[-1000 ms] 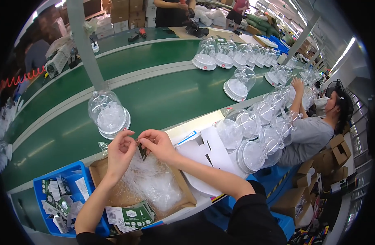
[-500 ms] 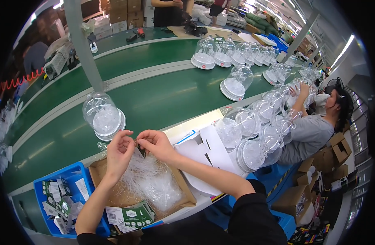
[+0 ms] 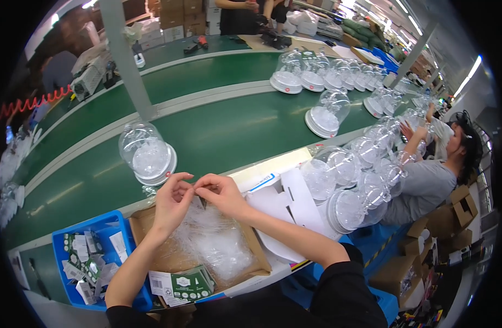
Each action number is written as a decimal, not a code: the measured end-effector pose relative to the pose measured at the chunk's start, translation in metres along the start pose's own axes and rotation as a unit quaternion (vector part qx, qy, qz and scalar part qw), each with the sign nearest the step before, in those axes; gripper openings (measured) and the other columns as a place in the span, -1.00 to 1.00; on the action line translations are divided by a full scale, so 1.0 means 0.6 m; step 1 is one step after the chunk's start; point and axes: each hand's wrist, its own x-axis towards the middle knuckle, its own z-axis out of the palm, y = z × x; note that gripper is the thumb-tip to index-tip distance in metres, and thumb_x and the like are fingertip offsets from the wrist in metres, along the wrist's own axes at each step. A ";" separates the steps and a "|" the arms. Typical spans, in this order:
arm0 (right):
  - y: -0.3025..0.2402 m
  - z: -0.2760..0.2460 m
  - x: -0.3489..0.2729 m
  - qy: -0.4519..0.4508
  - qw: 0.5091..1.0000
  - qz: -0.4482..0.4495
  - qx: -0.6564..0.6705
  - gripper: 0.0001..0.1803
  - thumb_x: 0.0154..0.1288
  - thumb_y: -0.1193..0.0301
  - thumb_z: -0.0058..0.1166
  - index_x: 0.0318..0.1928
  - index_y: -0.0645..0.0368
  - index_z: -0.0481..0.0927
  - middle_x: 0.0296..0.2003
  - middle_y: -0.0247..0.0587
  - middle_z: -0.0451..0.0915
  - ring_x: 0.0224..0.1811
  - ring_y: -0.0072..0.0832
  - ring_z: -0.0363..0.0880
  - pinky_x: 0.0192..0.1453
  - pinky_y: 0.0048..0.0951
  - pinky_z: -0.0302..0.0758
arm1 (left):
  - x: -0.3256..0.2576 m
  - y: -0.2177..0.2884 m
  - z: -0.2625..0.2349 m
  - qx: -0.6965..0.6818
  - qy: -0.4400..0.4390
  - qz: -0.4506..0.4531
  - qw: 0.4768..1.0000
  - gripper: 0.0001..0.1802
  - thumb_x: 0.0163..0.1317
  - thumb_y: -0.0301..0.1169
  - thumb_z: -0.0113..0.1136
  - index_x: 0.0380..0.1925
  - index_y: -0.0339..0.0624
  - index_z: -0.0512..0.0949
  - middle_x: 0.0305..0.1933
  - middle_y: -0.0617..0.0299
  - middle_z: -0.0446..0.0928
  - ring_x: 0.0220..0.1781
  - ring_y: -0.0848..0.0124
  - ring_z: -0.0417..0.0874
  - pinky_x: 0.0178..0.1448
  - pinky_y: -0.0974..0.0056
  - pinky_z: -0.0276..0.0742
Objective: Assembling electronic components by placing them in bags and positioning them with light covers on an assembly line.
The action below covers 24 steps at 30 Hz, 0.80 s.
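Clear plastic bags (image 3: 215,246) fill the cardboard tray (image 3: 260,257); above, left hand (image 3: 171,201) and right hand (image 3: 225,194) pinch 1 small dark piece (image 3: 203,203).

Open green belt (image 3: 223,131) beyond a clear dome (image 3: 147,156), more domes (image 3: 344,180) crowding the right

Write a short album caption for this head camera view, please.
Left hand and right hand pinch a small dark piece over a cardboard tray beside a green conveyor belt.
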 end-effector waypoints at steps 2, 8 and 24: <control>-0.012 0.003 -0.002 -0.001 1.000 0.007 -0.017 -0.85 0.31 0.49 0.12 -0.17 0.31 0.62 -0.36 -0.36 0.63 -0.35 -0.70 0.54 -0.29 -0.62 0.48 | -0.002 0.000 -0.001 0.004 -0.001 -0.004 1.000 -0.69 0.24 -0.65 0.13 -0.01 -0.31 0.45 -0.33 0.25 0.58 -0.34 0.63 0.57 -0.29 0.53 0.48; -0.011 0.002 0.002 0.010 0.999 0.040 -0.002 -0.85 0.33 0.49 0.11 -0.16 0.31 0.62 -0.32 -0.29 0.66 -0.32 -0.65 0.59 -0.27 -0.62 0.52 | -0.003 -0.006 -0.004 0.017 -0.007 0.005 1.000 -0.71 0.27 -0.56 0.13 0.01 -0.30 0.46 -0.33 0.25 0.62 -0.35 0.62 0.57 -0.29 0.49 0.50; -0.002 0.000 0.001 -0.016 1.000 0.009 0.000 -0.86 0.29 0.49 0.16 -0.20 0.29 0.66 -0.32 -0.38 0.63 -0.40 -0.71 0.55 -0.37 -0.67 0.48 | -0.006 -0.028 -0.016 -0.042 -0.014 -0.027 0.999 -0.79 0.24 -0.59 0.20 -0.24 -0.26 0.35 -0.34 0.25 0.57 -0.31 0.60 0.60 -0.27 0.53 0.49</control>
